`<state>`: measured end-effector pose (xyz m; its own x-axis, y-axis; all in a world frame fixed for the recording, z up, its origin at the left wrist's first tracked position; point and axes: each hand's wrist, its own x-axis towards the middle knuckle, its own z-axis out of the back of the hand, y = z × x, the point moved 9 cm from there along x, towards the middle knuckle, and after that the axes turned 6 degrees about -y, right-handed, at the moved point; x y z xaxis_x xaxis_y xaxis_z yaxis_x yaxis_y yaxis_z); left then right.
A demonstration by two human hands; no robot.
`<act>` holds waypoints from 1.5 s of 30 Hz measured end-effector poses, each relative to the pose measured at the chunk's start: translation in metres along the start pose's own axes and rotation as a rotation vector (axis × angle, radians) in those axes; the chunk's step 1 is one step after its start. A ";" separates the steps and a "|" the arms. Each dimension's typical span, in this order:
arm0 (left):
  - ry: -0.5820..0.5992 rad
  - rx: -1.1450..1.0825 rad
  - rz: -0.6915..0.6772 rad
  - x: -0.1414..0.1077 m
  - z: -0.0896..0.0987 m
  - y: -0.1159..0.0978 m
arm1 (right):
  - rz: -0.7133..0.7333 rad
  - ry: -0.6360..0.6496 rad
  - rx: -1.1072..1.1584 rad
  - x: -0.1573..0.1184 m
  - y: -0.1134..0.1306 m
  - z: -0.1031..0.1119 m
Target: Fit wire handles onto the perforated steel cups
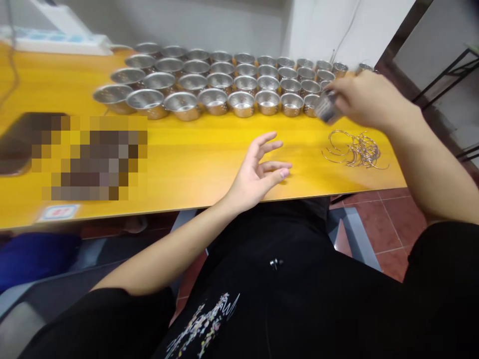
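My left hand (pixel 258 172) hovers over the front edge of the yellow table, fingers apart and holding nothing. At the right, my right hand (pixel 361 97) grips a small metal cup (pixel 327 105) by its upper part; the cup is tilted and blurred by motion. It overlaps the right end of the front row of perforated metal cups (pixel 244 103), and I cannot tell whether it touches them. Below my right hand lies a tangled heap of thin curved metal wires (pixel 362 149).
Several rows of metal cups line the table (pixel 179 174) along its back. A dark flat object (pixel 28 139) lies at the left beside a pixelated patch. A white power strip (pixel 71 42) sits at the back left, and a small label (pixel 60 213) is at the front edge.
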<state>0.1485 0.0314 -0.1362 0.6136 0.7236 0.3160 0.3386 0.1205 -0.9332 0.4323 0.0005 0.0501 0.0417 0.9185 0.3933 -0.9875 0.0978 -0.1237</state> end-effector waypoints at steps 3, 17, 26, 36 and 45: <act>0.036 -0.019 -0.079 0.004 -0.001 0.005 | 0.301 0.157 -0.038 -0.039 0.124 0.025; -0.088 -0.005 -0.086 0.001 0.010 -0.015 | 0.409 -0.092 0.303 -0.062 0.146 0.022; -0.088 0.032 -0.091 0.000 0.012 -0.017 | 0.446 -0.073 0.355 -0.065 0.147 0.027; -0.074 -0.011 -0.095 0.000 0.009 -0.011 | 0.418 -0.125 0.605 -0.073 0.136 0.035; -0.062 0.049 -0.154 0.000 0.012 -0.015 | 0.278 0.015 0.965 -0.084 0.147 -0.006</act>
<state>0.1352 0.0377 -0.1243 0.5117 0.7340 0.4465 0.3890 0.2654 -0.8822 0.2851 -0.0602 -0.0070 -0.2137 0.8667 0.4507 -0.6634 -0.4674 0.5843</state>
